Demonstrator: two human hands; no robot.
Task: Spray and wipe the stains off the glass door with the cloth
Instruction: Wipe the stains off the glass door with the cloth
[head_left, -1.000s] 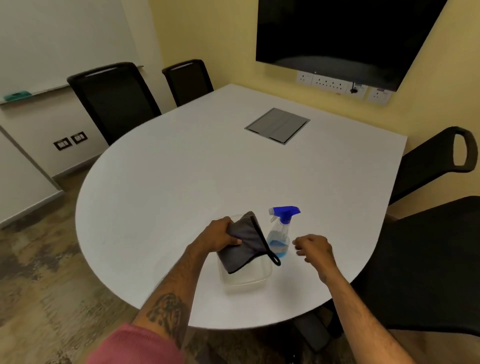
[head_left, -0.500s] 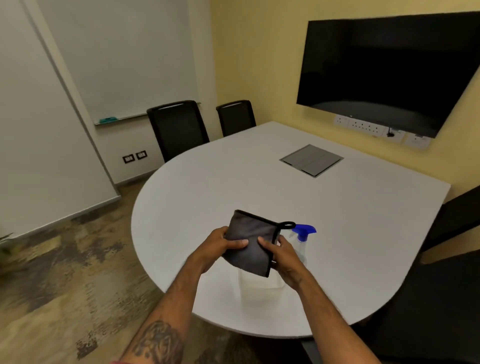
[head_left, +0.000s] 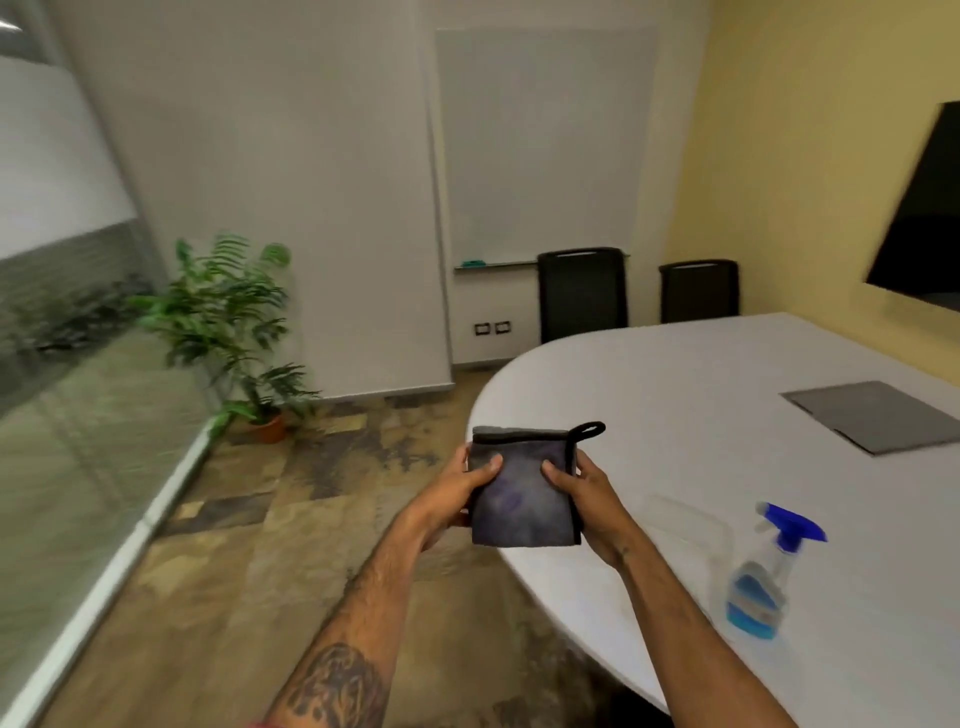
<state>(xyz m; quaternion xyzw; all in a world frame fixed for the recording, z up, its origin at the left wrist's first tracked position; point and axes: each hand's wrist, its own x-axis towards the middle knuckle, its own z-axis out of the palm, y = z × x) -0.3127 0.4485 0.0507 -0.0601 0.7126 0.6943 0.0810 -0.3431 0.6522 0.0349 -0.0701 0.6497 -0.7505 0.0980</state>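
Note:
A folded grey cloth (head_left: 522, 493) with black trim and a hanging loop is held flat in front of me by both hands, over the table's left edge. My left hand (head_left: 457, 491) grips its left side, thumb on top. My right hand (head_left: 587, 496) grips its right side. The spray bottle (head_left: 763, 582), clear with blue liquid and a blue trigger head, stands on the white table (head_left: 701, 415) to the right of my right forearm. A glass wall (head_left: 67, 415) with a frosted band runs along the left.
A clear plastic tub (head_left: 691, 525) sits on the table beside the bottle. A potted plant (head_left: 234, 322) stands in the left corner. Two black chairs (head_left: 582, 291) are at the table's far side. A grey floor-box lid (head_left: 872, 421) is set in the tabletop.
The view has swung left, from the table and screen toward the glass wall and plant. The cloth went from my left hand alone to both hands; the bottle now lies to the right.

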